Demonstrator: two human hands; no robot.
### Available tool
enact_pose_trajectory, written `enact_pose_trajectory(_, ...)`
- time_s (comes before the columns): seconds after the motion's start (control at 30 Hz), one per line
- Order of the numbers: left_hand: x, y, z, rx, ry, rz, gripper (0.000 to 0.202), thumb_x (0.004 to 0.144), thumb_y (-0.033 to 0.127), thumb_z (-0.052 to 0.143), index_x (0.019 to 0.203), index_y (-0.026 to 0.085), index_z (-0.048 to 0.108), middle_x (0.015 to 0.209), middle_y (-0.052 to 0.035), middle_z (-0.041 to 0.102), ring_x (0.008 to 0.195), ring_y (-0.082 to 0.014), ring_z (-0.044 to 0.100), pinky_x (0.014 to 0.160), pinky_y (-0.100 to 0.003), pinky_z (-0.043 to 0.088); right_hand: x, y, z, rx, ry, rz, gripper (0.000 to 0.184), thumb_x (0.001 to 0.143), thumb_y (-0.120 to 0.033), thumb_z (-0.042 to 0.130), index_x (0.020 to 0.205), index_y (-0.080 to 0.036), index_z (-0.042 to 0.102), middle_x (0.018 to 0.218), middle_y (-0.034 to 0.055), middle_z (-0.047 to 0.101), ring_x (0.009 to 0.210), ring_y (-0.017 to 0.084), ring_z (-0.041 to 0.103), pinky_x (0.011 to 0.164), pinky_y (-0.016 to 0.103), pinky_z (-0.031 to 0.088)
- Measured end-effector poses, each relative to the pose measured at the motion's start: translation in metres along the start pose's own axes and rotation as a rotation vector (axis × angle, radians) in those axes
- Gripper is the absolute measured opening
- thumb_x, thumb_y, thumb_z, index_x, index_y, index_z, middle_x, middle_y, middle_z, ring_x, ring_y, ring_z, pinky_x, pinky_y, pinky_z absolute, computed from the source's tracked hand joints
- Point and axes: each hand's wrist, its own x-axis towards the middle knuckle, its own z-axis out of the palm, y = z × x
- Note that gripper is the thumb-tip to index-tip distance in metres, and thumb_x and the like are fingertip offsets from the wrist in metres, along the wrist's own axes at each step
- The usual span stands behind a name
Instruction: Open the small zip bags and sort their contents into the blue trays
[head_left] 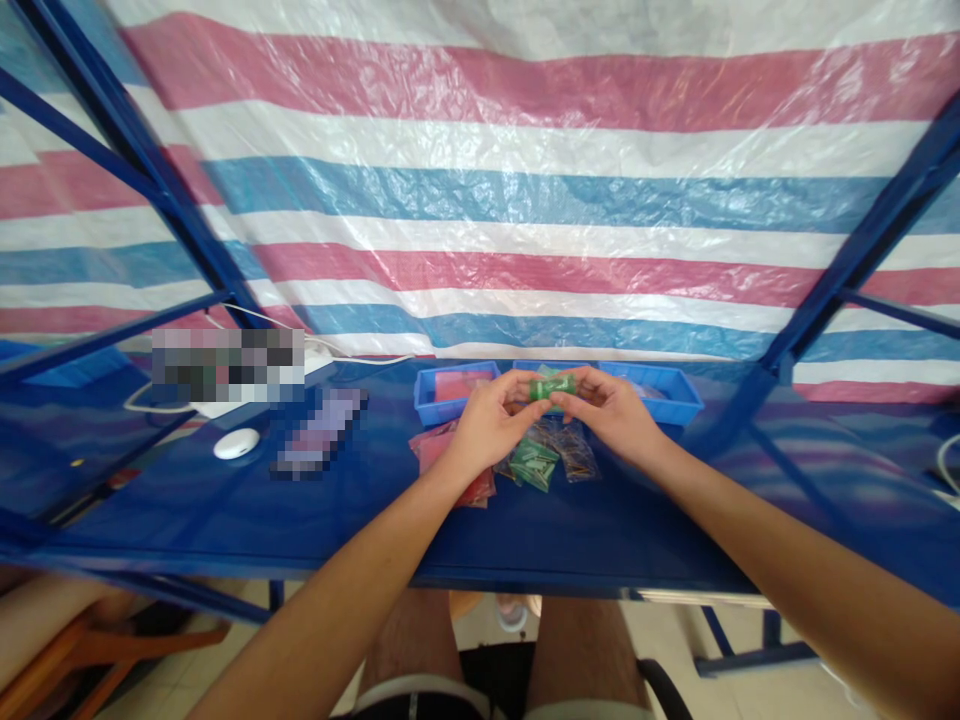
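Note:
My left hand [489, 418] and my right hand [611, 408] meet above the blue table [225, 510], both pinched on a small green packet [552, 386] held between them. Just under the hands lie a green packet [534, 464], a red packet [439, 450] and a clear packet of thin brown pieces [576, 458]. Behind the hands stand blue trays: the left tray [430, 392] holds a red packet, the right tray [679, 393] reaches toward the frame post.
A white round device [236, 443] and a white cable [360, 356] lie at the table's left. Blue metal frame bars [847, 290] rise at both sides. A striped plastic sheet [525, 180] hangs behind. An orange chair [82, 655] stands low left.

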Motion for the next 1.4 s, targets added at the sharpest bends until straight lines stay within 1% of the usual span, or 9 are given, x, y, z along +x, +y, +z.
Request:
enact_pose_trajectory(0.13,0.001,0.003,-0.002,0.089,0.086,0.042,0.034,0.086,0.036,0.080,0.112,0.020,0.063,0.102,-0.0064,0.074,0.095,-0.0213,0.072,0.079,-0.030,0.057,-0.001,-0.001,0.002,0.073,-0.046,0.038,0.031,0.081,-0.052,0.084,0.093,-0.025,0.074,0.082,0.0008,0.074,0.065,0.017,0.065,0.067,0.035,0.055)
enact_pose_trajectory(0.37,0.000,0.011,-0.006,0.293,0.148,0.120,0.020,0.091,0.038,0.075,0.098,0.019,0.069,0.097,-0.0050,0.073,0.087,-0.0186,0.071,0.072,-0.029,0.058,0.001,0.009,-0.003,0.062,0.153,-0.007,0.031,0.084,-0.049,0.083,0.090,-0.026,0.063,0.078,-0.0038,0.068,0.059,0.015,0.064,0.060,0.031,0.051)
enact_pose_trajectory(0.53,-0.002,0.006,0.000,0.127,-0.019,0.094,0.050,0.086,0.038,0.081,0.130,0.019,0.067,0.125,-0.0133,0.073,0.109,-0.0261,0.074,0.086,-0.036,0.065,-0.003,-0.001,0.001,0.105,-0.071,0.031,0.029,0.087,-0.048,0.081,0.102,-0.026,0.071,0.095,0.0004,0.076,0.083,0.020,0.072,0.079,0.034,0.059)
enact_pose_trajectory(0.67,-0.003,0.004,-0.003,0.190,0.003,0.078,0.046,0.091,0.039,0.075,0.132,0.019,0.069,0.125,-0.0133,0.074,0.111,-0.0276,0.073,0.092,-0.040,0.064,-0.004,-0.007,0.004,0.125,-0.143,0.045,0.030,0.093,-0.052,0.072,0.110,-0.027,0.076,0.115,0.0031,0.075,0.100,0.023,0.072,0.091,0.039,0.060)
enact_pose_trajectory(0.8,-0.003,0.010,-0.006,0.226,-0.026,0.124,0.036,0.097,0.033,0.067,0.130,0.020,0.070,0.119,-0.0110,0.075,0.105,-0.0260,0.073,0.089,-0.037,0.062,-0.003,-0.004,0.003,0.093,-0.081,0.013,0.029,0.093,-0.050,0.073,0.108,-0.025,0.075,0.108,0.0048,0.075,0.091,0.021,0.071,0.080,0.036,0.062)
enact_pose_trajectory(0.93,-0.006,0.015,-0.007,0.288,-0.040,0.076,0.043,0.098,0.030,0.061,0.141,0.024,0.060,0.098,-0.0054,0.076,0.074,-0.0193,0.070,0.064,-0.029,0.055,-0.002,0.003,0.002,0.049,-0.021,0.007,0.044,0.085,-0.045,0.083,0.122,-0.028,0.067,0.098,0.0031,0.072,0.082,0.020,0.068,0.062,0.031,0.058)
enact_pose_trajectory(1.07,-0.007,0.015,-0.007,0.252,-0.067,0.052,0.046,0.099,0.033,0.061,0.144,0.025,0.053,0.087,-0.0017,0.073,0.062,-0.0163,0.063,0.055,-0.026,0.046,-0.002,0.007,0.000,-0.104,-0.077,-0.014,0.041,0.085,-0.046,0.082,0.120,-0.027,0.072,0.097,0.0031,0.071,0.076,0.018,0.065,0.067,0.033,0.058)
enact_pose_trajectory(1.2,-0.004,0.012,-0.007,0.276,-0.017,0.052,0.041,0.097,0.035,0.067,0.135,0.023,0.057,0.092,-0.0026,0.075,0.072,-0.0184,0.068,0.062,-0.027,0.050,-0.002,0.005,0.000,-0.089,-0.009,-0.018,0.031,0.084,-0.049,0.082,0.100,-0.023,0.074,0.090,0.0018,0.071,0.068,0.015,0.063,0.064,0.031,0.056)
enact_pose_trajectory(1.4,0.002,0.012,-0.011,0.396,0.152,0.142,0.027,0.093,0.034,0.073,0.115,0.019,0.066,0.111,-0.0083,0.072,0.095,-0.0210,0.070,0.072,-0.029,0.057,0.000,0.004,-0.003,-0.007,0.135,0.052,0.040,0.080,-0.051,0.086,0.102,-0.024,0.066,0.068,-0.0031,0.068,0.050,0.013,0.056,0.046,0.026,0.043)
